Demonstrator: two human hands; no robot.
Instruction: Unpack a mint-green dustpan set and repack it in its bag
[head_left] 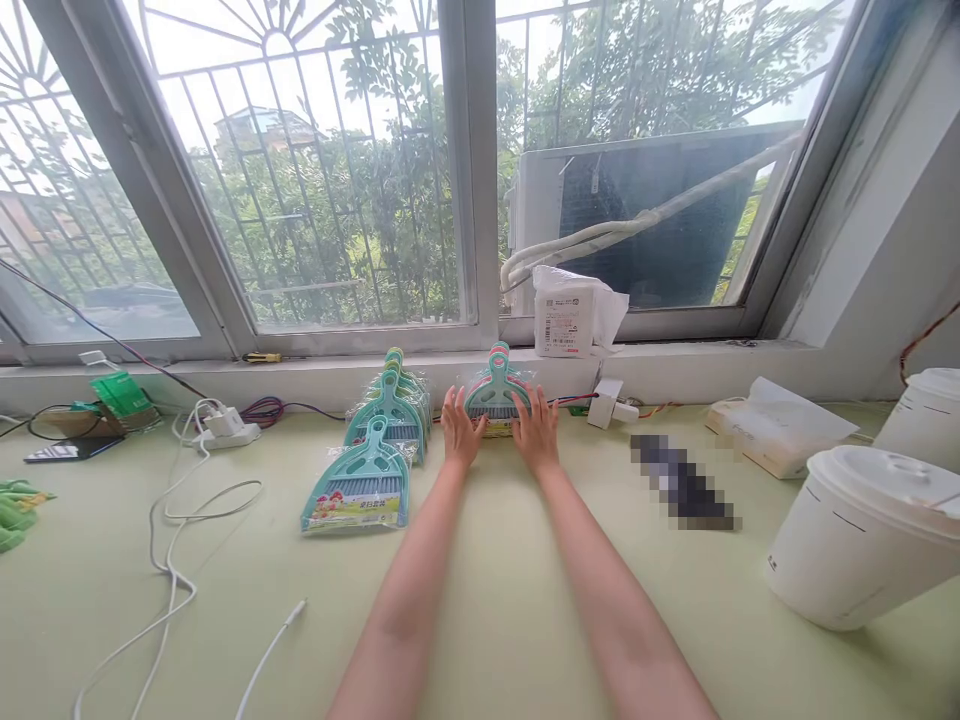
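Both hands are out at the far edge of the desk [480,620], arms stretched straight ahead. Left hand [461,428] lies flat, fingers spread and unclenched, its fingertips against the left side of a small teal dustpan-and-brush set [495,396]. Right hand [536,432] mirrors it on the other side, palm down and fingers loose. Neither hand is closed around the pack; they bracket it from both sides, which looks like a way to square it up against the wall under the window [315,180].

Now largest to smallest. The pale green desk carries everything. At its right edge sit two white lidded buckets [862,540], the nearer one tipped toward the camera. Left of the hands runs a row of teal dustpan sets [379,450], overlapped like shingles from the far edge toward the middle, each in clear wrap, so every handle shows. A flat paper-wrapped package [776,425] lies toward the far right. On the sill above stands a white bag with a label [570,315], leaning on the glass. Smaller still: a white power strip [225,428] near the far left, its white cable [176,560] looping down toward the near edge, and a white adapter [611,402] just right of the right hand.
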